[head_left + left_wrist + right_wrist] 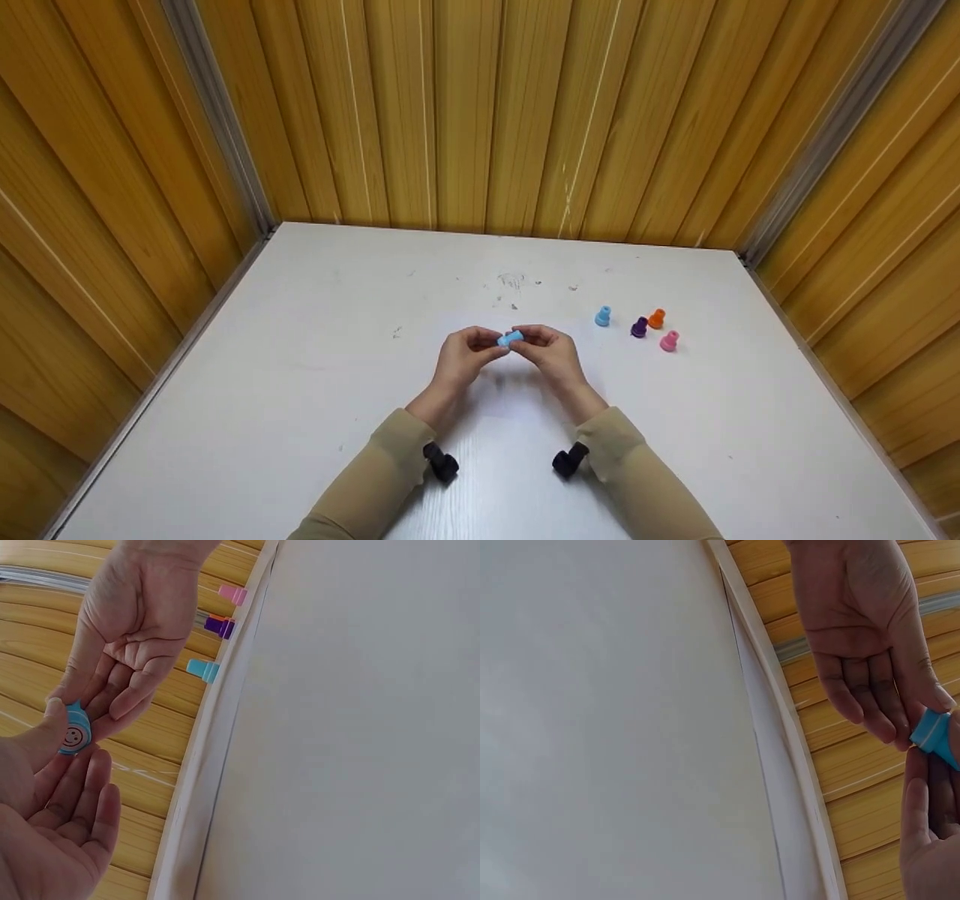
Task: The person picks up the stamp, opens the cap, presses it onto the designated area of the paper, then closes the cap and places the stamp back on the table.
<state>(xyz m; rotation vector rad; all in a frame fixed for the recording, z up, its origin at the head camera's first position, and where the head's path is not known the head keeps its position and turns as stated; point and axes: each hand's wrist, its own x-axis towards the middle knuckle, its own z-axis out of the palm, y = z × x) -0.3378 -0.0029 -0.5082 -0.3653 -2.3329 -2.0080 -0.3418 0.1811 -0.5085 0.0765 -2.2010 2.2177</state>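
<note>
In the head view a light blue stamp [510, 339] is held up between both hands over the white table. My left hand [463, 357] pinches one end between thumb and fingers, and my right hand [553, 355] grips the other end. The left wrist view shows a smiley face on the stamp's [74, 736] round end, turned toward that camera. In the right wrist view its blue side [930, 730] shows between the fingertips of the two hands, partly covered by a thumb.
To the right of the hands, a second light blue stamp [603, 316], a purple stamp [639, 327], an orange stamp [657, 319] and a pink stamp [670, 341] stand on the table [315, 435]. Wood-patterned walls [465, 112] enclose its back and sides.
</note>
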